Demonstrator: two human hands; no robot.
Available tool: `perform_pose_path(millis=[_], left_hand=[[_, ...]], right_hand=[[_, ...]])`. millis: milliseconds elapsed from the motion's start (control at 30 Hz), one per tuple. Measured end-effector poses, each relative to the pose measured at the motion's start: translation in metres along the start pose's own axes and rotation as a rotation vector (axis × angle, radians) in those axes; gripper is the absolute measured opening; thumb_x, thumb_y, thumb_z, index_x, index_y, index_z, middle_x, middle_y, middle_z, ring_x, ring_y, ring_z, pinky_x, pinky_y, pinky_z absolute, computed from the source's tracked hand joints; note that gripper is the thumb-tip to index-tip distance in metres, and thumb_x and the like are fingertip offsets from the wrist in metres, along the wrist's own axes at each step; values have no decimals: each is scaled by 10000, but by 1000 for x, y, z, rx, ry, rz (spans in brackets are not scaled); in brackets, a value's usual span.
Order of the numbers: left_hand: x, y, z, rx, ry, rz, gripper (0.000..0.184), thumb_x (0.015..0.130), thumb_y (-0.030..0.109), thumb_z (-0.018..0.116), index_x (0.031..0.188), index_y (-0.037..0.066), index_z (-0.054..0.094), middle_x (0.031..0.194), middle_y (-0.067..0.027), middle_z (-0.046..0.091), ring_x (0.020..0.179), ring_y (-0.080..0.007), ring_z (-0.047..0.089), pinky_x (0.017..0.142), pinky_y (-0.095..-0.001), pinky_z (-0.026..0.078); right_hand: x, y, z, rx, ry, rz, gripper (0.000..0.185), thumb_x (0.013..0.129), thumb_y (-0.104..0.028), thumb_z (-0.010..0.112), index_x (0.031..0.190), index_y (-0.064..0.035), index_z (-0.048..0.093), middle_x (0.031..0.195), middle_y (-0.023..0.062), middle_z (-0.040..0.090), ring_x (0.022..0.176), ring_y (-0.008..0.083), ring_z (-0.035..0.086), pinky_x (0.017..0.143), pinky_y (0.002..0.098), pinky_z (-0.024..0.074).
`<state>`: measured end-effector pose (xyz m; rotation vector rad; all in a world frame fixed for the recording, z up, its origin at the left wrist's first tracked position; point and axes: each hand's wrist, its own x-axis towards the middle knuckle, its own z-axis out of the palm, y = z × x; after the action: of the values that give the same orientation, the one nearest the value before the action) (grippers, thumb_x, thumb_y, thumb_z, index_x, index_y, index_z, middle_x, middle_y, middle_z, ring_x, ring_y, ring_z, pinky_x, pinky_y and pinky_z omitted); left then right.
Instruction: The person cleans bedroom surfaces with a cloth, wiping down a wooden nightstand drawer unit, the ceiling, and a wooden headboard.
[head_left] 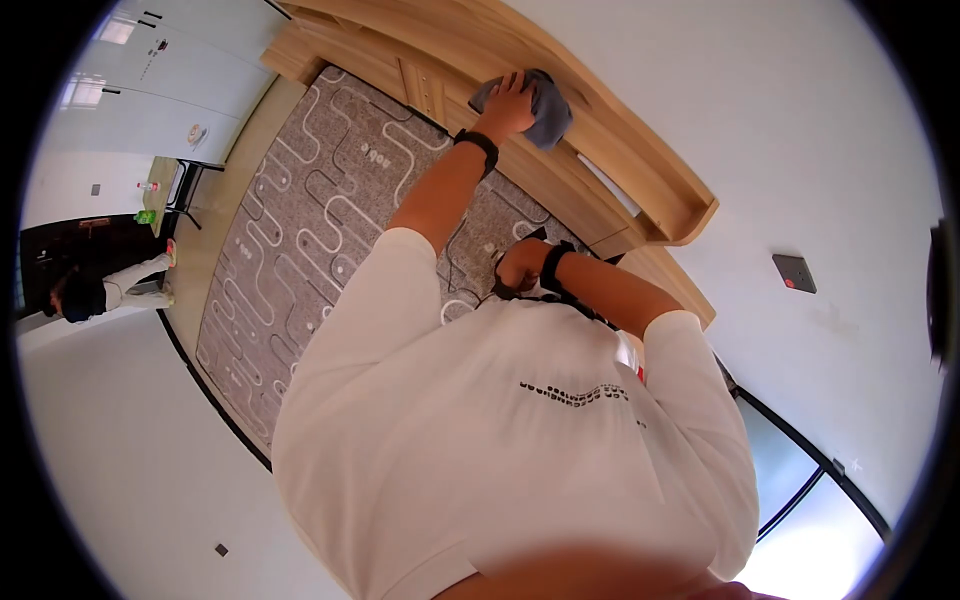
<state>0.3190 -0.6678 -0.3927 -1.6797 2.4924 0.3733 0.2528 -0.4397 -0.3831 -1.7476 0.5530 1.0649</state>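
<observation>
On the wooden headboard (660,190), a grey cloth (550,112) is held by the left hand (508,106); short of it, the right hand's (520,266) grip cannot be told.

The premises appear to be a room in a home, probably a bedroom. A pale wooden unit (630,150), resembling a headboard with a long recessed ledge, stands along a plain white wall (850,150) bearing a dark wall plate (794,273). Beside it lies a grey-brown padded surface (330,215) with looping lines and lettering, consistent with a mattress. Glossy white cabinet doors (190,55) and a small table (158,190) with a bottle (148,186) are also noted.
</observation>
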Motion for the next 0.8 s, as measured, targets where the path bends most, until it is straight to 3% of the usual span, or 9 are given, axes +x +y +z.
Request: perform_pose_path(millis=[67, 133, 267, 367, 467, 533, 667, 733, 800], left_hand=[[1, -2, 0, -28, 44, 25, 672, 907, 275, 524, 1514, 149, 264, 1598, -142, 110, 1463, -360, 120, 1159, -495, 210], [-3, 1, 5, -28, 74, 20, 699, 893, 282, 543, 1512, 129, 258, 1587, -172, 127, 1453, -382, 139, 1145, -514, 236], [-11, 38, 13, -74, 107, -60, 722, 843, 267, 587, 1486, 91, 310, 1567, -233, 145, 1436, -431, 162, 1123, -546, 263], [-37, 93, 5, -4, 15, 145, 664, 810, 238, 584, 1429, 72, 412, 1558, -249, 165, 1429, -444, 175, 1105, -562, 282], [-62, 139, 11, -101, -92, 429, 666, 802, 216, 566, 1434, 76, 408, 1562, -223, 181, 1439, -418, 173, 1103, -561, 291], [-62, 145, 25, -138, -76, 460, 679, 796, 201, 561, 1442, 78, 395, 1565, -213, 180, 1445, -400, 166, 1117, -543, 285], [-49, 124, 21, -107, -67, 483, 699, 796, 182, 546, 1463, 88, 360, 1570, -197, 177, 1460, -361, 142, 1140, -494, 280], [-34, 96, 17, -49, 91, 437, 650, 767, 219, 587, 1382, 54, 456, 1522, -213, 281, 1393, -376, 285, 1115, -467, 317], [-32, 54, 17, -55, 391, 461, 607, 659, 247, 669, 1217, 23, 591, 1397, -223, 471, 1187, -381, 531, 1029, -464, 414]], right_hand=[[3, 1, 1, 66, 20, 42, 186, 726, -191, 531, 578, -82, 561, 632, 74, 547, 560, 215, 469, 555, 405, 380], [13, 4, 1, -14, -119, -33, 230, 756, -190, 518, 553, -84, 512, 586, 56, 494, 516, 193, 402, 521, 384, 345], [37, 36, 7, 48, -77, -127, 264, 789, -229, 503, 567, -84, 503, 538, 33, 457, 479, 179, 369, 493, 354, 323], [53, 55, 7, 321, -39, -205, 274, 799, -241, 516, 574, -88, 482, 517, 16, 433, 463, 160, 363, 468, 324, 305], [50, 56, 8, 281, 7, -212, 230, 777, -224, 547, 616, -61, 520, 550, 62, 491, 493, 177, 453, 477, 348, 345], [45, 52, 18, 101, 406, -324, 207, 764, -219, 562, 700, -22, 570, 598, 116, 553, 535, 223, 526, 509, 392, 396], [78, 50, 20, -180, 345, -320, 241, 757, -224, 569, 797, 11, 600, 675, 157, 603, 604, 272, 568, 575, 424, 433], [56, 46, 32, -253, 603, -412, 280, 783, -247, 566, 848, 21, 616, 780, 163, 641, 699, 277, 598, 633, 423, 461], [77, 68, 34, 167, 453, -781, 269, 813, -234, 556, 905, 12, 614, 867, 178, 650, 792, 275, 622, 694, 414, 479]])
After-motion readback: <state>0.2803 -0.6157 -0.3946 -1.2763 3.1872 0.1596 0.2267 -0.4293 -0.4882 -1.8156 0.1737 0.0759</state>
